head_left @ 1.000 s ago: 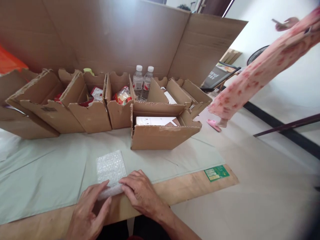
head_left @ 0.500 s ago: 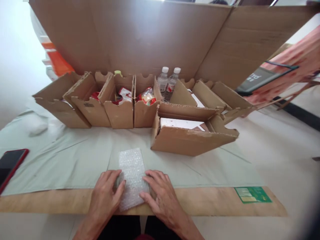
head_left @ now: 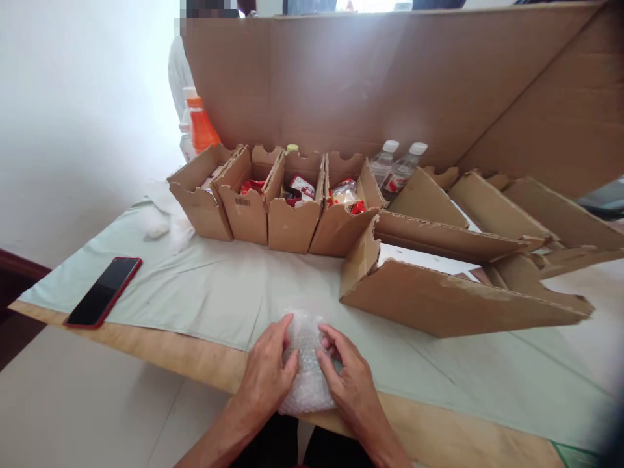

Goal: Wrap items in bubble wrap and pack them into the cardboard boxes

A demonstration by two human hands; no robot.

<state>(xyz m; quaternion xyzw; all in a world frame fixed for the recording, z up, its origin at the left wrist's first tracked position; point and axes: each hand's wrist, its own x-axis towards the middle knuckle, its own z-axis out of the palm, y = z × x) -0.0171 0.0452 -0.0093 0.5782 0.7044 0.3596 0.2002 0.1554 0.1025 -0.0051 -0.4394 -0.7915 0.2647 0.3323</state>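
Observation:
A piece of clear bubble wrap lies at the table's front edge, its near end bulging a little. Whether it is a bag or a folded sheet I cannot tell. My left hand holds its left side, thumb on top and index finger along the edge. On the opposite side my right hand grips it with thumb and curled fingers. Through the wrap the table cloth shows faintly.
Cardboard bins holding packaged snacks stand in a row. A wider bin with white boxes sits closer at right. Two water bottles stand behind. A phone lies at left, near crumpled plastic. A cardboard panel rises at the back.
My view has turned left, so the bins appear farther right and the whole phone shows. Both hands have drawn closer together on the bubble wrap, which looks more bulged.

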